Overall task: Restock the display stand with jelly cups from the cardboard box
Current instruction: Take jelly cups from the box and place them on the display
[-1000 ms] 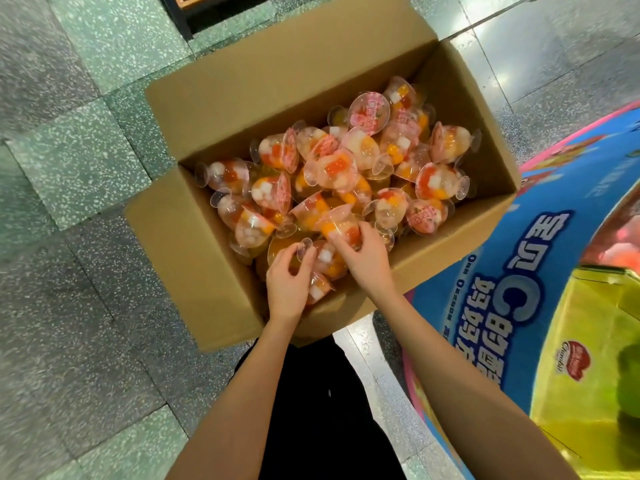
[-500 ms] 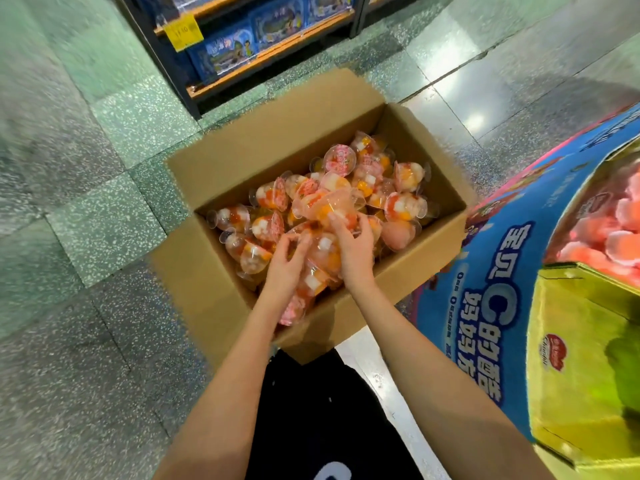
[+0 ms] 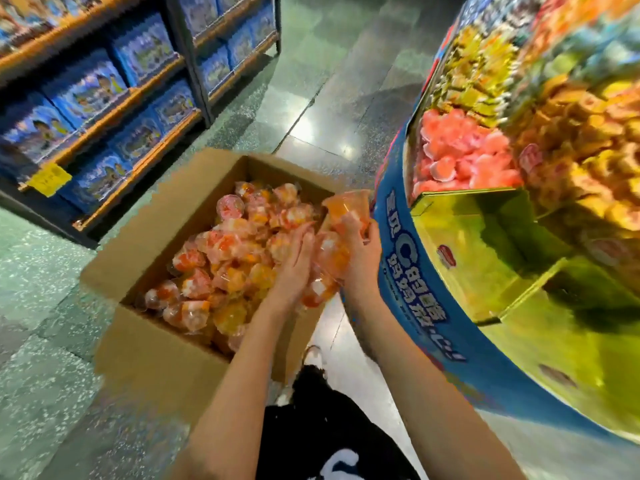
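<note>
a: what is the big thing on the right?
b: the display stand (image 3: 433, 278), round, with a blue wall. across the floor is a shelf (image 3: 114, 98) of blue boxes, which i think is no part of this job.
a: and the cardboard box (image 3: 149, 358)?
b: it stands open on the floor, just beside the stand, probably so the way between them is short. one yellow compartment (image 3: 464, 237) near the box looks bare, so i guess the load goes there.
a: where are the jelly cups (image 3: 221, 258)?
b: most lie loose in the box. a bunch (image 3: 330, 251) is between the two hands, over the box's right edge.
a: how is the grip?
b: the left hand (image 3: 292, 271) presses with rather straight fingers, and the right hand (image 3: 362, 261) curls around the cups. two palms together, i think, because the cups are many and look slippery.
</note>
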A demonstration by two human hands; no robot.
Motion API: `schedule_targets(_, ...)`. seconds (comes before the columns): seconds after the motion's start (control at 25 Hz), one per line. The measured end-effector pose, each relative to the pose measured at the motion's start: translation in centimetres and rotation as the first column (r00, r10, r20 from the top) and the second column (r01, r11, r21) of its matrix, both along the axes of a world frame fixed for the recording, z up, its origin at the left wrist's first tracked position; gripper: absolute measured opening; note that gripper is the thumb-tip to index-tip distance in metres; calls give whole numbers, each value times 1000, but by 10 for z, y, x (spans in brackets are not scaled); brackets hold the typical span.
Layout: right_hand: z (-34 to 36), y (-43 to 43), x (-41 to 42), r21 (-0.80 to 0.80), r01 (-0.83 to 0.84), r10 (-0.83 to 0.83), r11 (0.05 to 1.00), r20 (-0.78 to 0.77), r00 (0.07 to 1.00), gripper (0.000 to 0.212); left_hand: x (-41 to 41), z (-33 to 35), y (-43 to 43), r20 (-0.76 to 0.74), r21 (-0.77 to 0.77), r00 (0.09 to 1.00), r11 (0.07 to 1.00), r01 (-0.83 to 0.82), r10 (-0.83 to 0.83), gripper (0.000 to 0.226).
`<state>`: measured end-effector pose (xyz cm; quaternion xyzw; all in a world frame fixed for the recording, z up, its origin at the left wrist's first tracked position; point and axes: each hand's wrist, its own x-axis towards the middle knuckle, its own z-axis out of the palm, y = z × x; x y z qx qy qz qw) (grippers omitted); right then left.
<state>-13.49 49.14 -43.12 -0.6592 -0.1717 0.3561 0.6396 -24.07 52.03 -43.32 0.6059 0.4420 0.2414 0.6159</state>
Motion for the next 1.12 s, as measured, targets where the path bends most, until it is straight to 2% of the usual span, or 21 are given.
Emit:
schedule_targets(0.08, 9, -36, 19, 45, 104, -106, 994, 33, 994, 72, 25, 6, -22, 2, 44, 995, 994, 99, -99, 44)
schedule_targets(0.24, 27, -115, 65, 104, 291, -293, 951, 7, 956, 45, 81, 16, -76, 47, 52, 953, 953, 297, -300, 38)
schedule_targets(0.4, 34, -207, 126, 135, 449, -449, 883, -34, 893, 70, 152, 13, -130, -2, 101, 889, 884, 456, -458, 29)
schedule_targets(0.52, 30, -282, 181, 193, 513, -518, 836, -26, 855, 76, 215, 16, -187, -38, 129, 855, 846, 517, -517, 32)
schedule_targets(0.6, 29, -339, 224, 221, 530, -545, 819, 8, 838, 71, 265, 20, -234, -45, 169, 826, 811, 560, -561, 37)
schedule_targets(0.72, 38, -424, 281, 168, 568, -584, 805, 64, 809, 61, 332, 19, -308, -31, 184, 814, 797, 575, -580, 35)
schedule_targets(0.88, 46, -531, 342, 97, 596, -602, 797, 198, 774, 66, 404, 16, -403, 15, 172, 808, 798, 578, -589, 36)
schedule_targets(1.0, 46, -584, 377, 46, 587, -573, 808, 291, 766, 69, 447, 15, -452, -13, 131, 785, 777, 616, -620, 37)
schedule_targets(1.12, 33, -609, 410, -14, 634, -604, 773, 291, 742, 52, 483, 10, -471, -37, 129, 773, 764, 632, -633, 37)
